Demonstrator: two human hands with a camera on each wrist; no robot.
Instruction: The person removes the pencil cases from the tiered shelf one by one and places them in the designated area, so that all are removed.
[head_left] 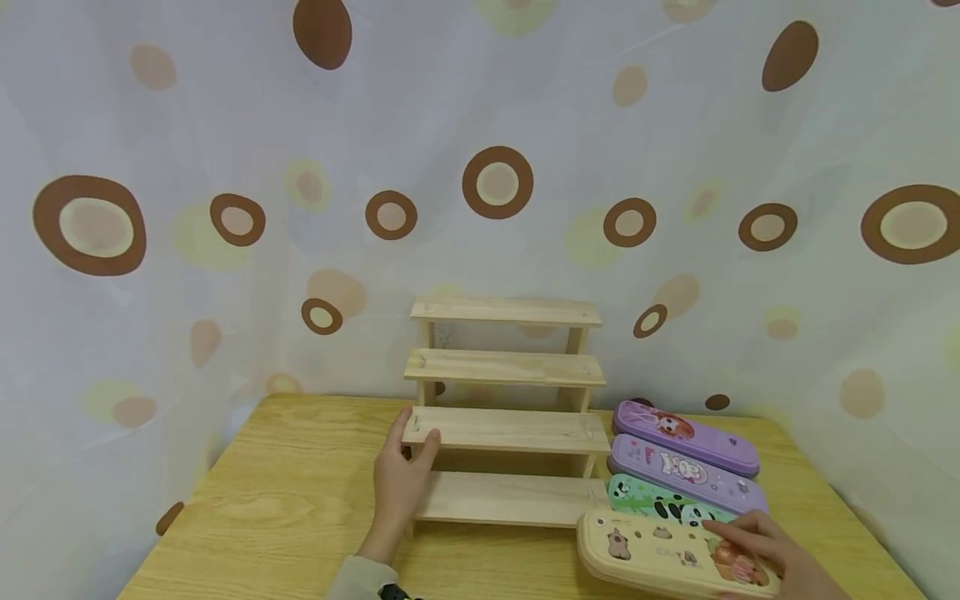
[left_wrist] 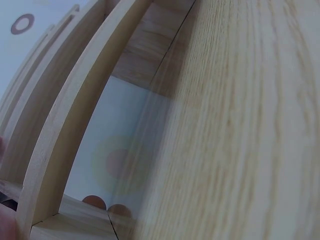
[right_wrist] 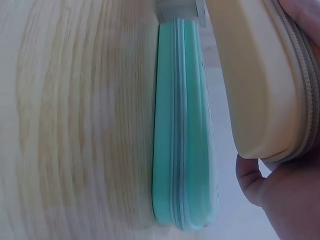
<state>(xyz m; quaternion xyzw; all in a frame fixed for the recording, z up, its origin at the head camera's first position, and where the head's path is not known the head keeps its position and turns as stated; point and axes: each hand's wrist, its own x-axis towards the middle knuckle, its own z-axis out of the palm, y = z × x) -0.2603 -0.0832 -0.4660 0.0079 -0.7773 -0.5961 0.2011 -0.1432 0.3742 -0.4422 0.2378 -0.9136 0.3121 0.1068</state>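
A light wooden rack [head_left: 510, 429] with stepped shelves stands at the back middle of the table. My left hand [head_left: 400, 483] grips the left end of its second shelf from the bottom, thumb on top. In my right hand [head_left: 772, 550] is a cream zippered pencil case [head_left: 648, 557] with cartoon pictures, held by its right end. The right wrist view shows this cream case [right_wrist: 260, 85] raised off the table, beside a green pencil case [right_wrist: 167, 130]. In the head view the green panda case [head_left: 641, 496] is partly hidden behind the cream one.
Two purple pencil cases, one with a white cartoon figure [head_left: 708, 477] and one with a red-haired figure [head_left: 705, 442], lie right of the rack. A wood-grain table [head_left: 292, 483] extends leftward. Behind hangs a patterned curtain [head_left: 420, 108].
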